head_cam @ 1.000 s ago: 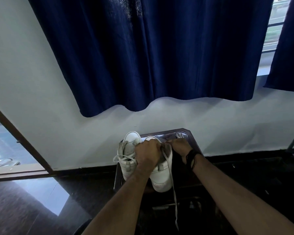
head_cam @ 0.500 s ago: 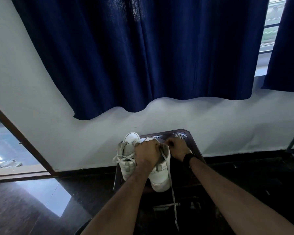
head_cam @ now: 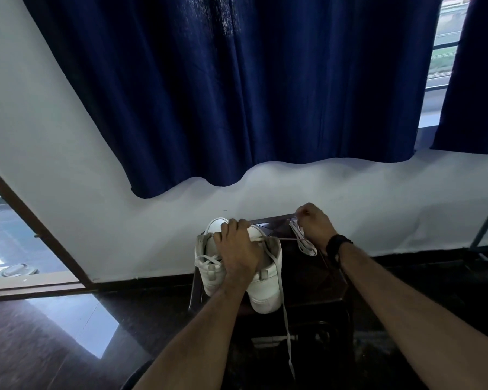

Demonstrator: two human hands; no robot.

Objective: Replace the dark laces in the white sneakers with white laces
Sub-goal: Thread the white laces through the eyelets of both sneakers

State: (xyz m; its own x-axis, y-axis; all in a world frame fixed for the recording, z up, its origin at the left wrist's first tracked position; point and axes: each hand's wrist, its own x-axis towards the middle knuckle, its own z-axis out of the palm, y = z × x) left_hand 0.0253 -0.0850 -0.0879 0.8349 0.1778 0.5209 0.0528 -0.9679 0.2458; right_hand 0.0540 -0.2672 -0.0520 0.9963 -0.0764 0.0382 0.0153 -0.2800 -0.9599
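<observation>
Two white sneakers [head_cam: 265,288] stand side by side, touching, on the left part of a small dark table [head_cam: 313,280] that sits against the far wall; their toes point toward the near side. The left sneaker carries a white lace crossed over its tongue, and the right sneaker has a white lace [head_cam: 286,327] running from its upper eyelets, one end hanging down past the near table edge toward the floor, the other stretched taut to the right. The left hand [head_cam: 237,249] lies over the top of the right sneaker, its fingers curled down around the collar and tongue, holding the shoe. The right hand [head_cam: 313,223] is raised just right of the sneakers, above the far part of the table, fingers curled in a pinch on the taut lace end; a dark band circles its wrist. Under that hand a bundle of white lace [head_cam: 303,240] lies on the table. Beyond, a pale wall [head_cam: 68,170] rises with a dark blue curtain [head_cam: 237,88] hanging over it, a window strip at far right, a brown door frame [head_cam: 34,229] at left, and a glossy dark floor [head_cam: 54,342] below
</observation>
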